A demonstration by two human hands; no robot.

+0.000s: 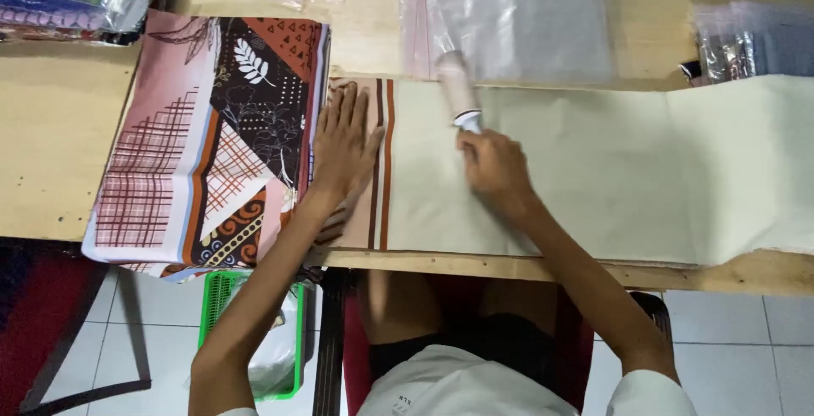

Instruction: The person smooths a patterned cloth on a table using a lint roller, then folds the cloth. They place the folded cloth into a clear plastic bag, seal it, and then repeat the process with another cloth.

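Pressing your flat, spread left hand [343, 140] on the soft, limp cream cloth [593, 170] lying across the bench [51, 128], your right hand [492, 166] fingers grip the light lint roller [459, 89] by its handle.

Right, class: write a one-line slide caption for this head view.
Left hand flat on cream cloth; right hand runs a lint roller over it.

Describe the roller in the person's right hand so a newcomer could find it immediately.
On the wooden table lies a long cream cloth. Near its left end the right hand grips a lint roller, a pale pink cylinder, the only rounded tool among flat fabrics and bags.
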